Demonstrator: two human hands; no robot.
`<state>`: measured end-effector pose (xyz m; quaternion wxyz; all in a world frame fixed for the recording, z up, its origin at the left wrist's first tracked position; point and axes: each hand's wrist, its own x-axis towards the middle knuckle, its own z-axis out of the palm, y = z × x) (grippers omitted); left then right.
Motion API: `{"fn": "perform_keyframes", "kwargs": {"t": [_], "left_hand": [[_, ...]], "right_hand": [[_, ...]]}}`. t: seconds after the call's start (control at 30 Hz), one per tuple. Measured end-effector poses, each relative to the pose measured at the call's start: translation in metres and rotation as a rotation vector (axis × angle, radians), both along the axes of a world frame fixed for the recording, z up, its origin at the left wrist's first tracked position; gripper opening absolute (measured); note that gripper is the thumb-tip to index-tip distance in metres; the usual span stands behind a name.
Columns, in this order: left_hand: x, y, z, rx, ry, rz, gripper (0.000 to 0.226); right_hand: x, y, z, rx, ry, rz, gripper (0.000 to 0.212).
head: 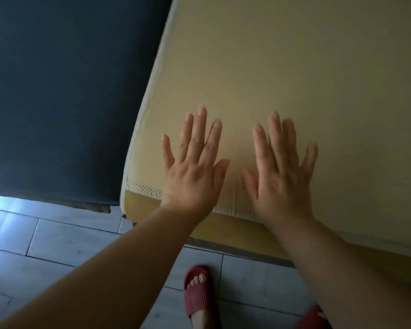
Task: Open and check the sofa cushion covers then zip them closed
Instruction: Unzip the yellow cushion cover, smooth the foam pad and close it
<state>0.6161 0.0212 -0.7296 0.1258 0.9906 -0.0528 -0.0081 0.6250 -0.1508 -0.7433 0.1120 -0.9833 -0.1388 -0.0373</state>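
A: Cushion point(294, 67) colour?
B: Tan-yellow, w/ pale mesh of tiny holes nr the corner; side band darker mustard.
A: Sofa point(57, 91) next to it?
B: Dark blue-grey, plain.
A: Floor point(64, 241)?
B: Grey tiles, dark grout lines. Slipper point(198, 290) red, ribbed.

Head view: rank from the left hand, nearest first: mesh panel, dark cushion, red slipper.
1. Mesh panel: under the left hand, on the yellow cushion's near corner.
2. Dark cushion: to the hand's left.
3. Red slipper: on the floor, below the hand.
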Motion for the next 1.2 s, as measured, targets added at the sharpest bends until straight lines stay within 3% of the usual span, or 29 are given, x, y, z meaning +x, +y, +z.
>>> {"fn": "perform_keyframes", "kwargs": {"t": [0.1,0.27,0.43,0.57,0.73,0.87,1.0,1.07,1.2], "left_hand": [[-0.012,-0.010,-0.016,0.081,0.200,0.027,0.062],[0.006,-0.064,-0.002,-0.005,0.008,-0.080,0.059],[0.005,-0.106,-0.025,0.080,0.171,-0.099,0.062],[0.008,-0.141,-0.007,0.045,-0.013,-0.183,0.060],[-0.001,-0.190,-0.018,0.103,0.147,-0.224,0.067],[0.007,-0.250,0.001,-0.026,-0.072,-0.283,0.059],[0.002,-0.305,-0.017,0.113,0.134,-0.354,0.061],[0.003,-0.309,-0.023,0.115,0.148,-0.335,0.065],[-0.001,-0.327,-0.008,0.032,-0.058,-0.360,0.060]], "right_hand": [[-0.022,-0.024,-0.014,-0.120,0.162,0.035,0.069],[-0.010,-0.060,0.007,-0.051,-0.010,-0.038,0.065],[-0.022,-0.113,-0.011,-0.093,0.185,-0.044,0.072],[-0.017,-0.155,0.006,-0.031,-0.004,-0.184,0.070],[-0.031,-0.203,-0.009,-0.053,0.192,-0.149,0.074],[-0.029,-0.246,0.010,0.001,0.006,-0.281,0.070],[-0.050,-0.292,-0.016,-0.066,0.186,-0.266,0.071],[-0.049,-0.304,-0.013,-0.015,0.138,-0.291,0.069],[-0.052,-0.332,0.010,0.011,-0.101,-0.444,0.064]]}}
